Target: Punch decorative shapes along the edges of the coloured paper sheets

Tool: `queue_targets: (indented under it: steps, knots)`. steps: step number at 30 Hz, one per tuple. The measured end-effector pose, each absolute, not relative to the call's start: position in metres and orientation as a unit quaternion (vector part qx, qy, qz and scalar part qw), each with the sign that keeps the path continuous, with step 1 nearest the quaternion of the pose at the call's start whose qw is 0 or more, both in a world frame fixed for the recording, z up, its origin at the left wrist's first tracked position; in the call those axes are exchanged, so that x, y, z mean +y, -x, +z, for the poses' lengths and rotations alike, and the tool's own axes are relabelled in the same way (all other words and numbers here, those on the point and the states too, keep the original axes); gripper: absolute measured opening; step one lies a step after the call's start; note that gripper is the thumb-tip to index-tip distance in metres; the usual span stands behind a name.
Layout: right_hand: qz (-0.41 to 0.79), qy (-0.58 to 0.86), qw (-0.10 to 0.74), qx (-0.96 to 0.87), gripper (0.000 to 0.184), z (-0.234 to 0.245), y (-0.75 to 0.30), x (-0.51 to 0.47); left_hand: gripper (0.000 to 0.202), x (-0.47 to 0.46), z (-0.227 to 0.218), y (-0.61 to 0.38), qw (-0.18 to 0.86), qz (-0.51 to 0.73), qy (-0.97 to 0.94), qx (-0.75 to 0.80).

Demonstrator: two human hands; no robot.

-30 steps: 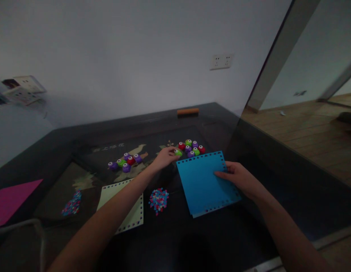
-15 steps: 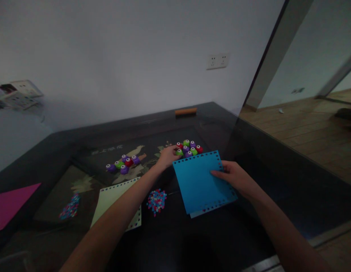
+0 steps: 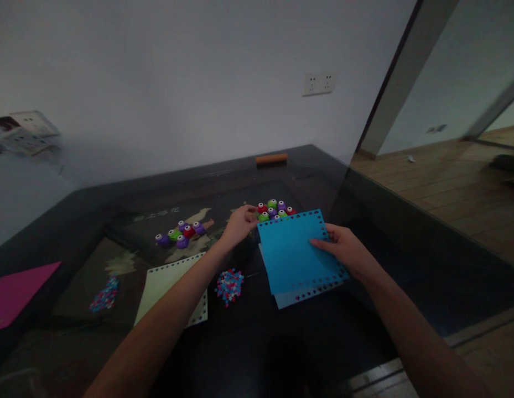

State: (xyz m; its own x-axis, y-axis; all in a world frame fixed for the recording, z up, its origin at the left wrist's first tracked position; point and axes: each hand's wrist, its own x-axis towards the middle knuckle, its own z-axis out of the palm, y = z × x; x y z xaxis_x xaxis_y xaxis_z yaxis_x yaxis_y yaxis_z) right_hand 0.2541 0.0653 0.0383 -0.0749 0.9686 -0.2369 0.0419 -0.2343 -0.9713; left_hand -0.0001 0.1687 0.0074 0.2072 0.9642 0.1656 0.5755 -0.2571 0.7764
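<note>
Head view shows a dark counter (image 3: 223, 354) with things spread on both sides of the person's arms. An orange stick (image 3: 271, 158) lies near its back edge, by the wall. Left of the arms are a group of one-eyed toy figures (image 3: 189, 232) in purple, green and red, a pink sheet (image 3: 22, 290) and a confetti heap (image 3: 105, 296). A pale sheet (image 3: 165, 279) with holes along its edges lies partly hidden under the line of the left forearm. Another confetti pile (image 3: 229, 286) sits between the two arms.

The right hand (image 3: 343, 246) grips a blue sheet (image 3: 287, 249) at its right edge, thumb on top and the other fingers behind; a lighter layer (image 3: 287, 298) shows beneath its lower edge. Its upper edge blocks the near side of a second toy cluster (image 3: 272, 211). The left hand (image 3: 240, 224) is at that cluster's left side, fingertips drawn close together right beside a red and a green figure; whether they pinch anything, I cannot tell.
</note>
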Motion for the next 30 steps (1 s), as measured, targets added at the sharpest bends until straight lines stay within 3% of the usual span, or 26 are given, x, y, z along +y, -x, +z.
queue_targets:
  steps: [3, 7, 12, 21, 30]
  knots:
    - [0.562, 0.542, 0.418, -0.464, 0.033, 0.037, -0.254, 0.065, 0.019, 0.146, 0.016, 0.009, 0.333, 0.338, -0.711, 0.520]
    - [0.557, 0.545, 0.423, -0.461, 0.033, 0.038, -0.252, 0.065, 0.028, 0.112, 0.024, 0.013, 0.414, 0.321, -0.704, 0.479]
    - [0.567, 0.547, 0.412, -0.458, 0.037, 0.040, -0.250, 0.064, 0.015, 0.088, 0.027, 0.007, 0.533, 0.298, -0.656, 0.444]
    - [0.519, 0.567, 0.431, -0.472, 0.033, 0.025, -0.257, 0.071, 0.013, 0.079, 0.025, 0.009, 0.572, 0.296, -0.619, 0.450]
    - [0.530, 0.564, 0.407, -0.485, 0.040, 0.025, -0.261, 0.072, 0.044, 0.080, 0.028, 0.011, 0.553, 0.323, -0.612, 0.464]
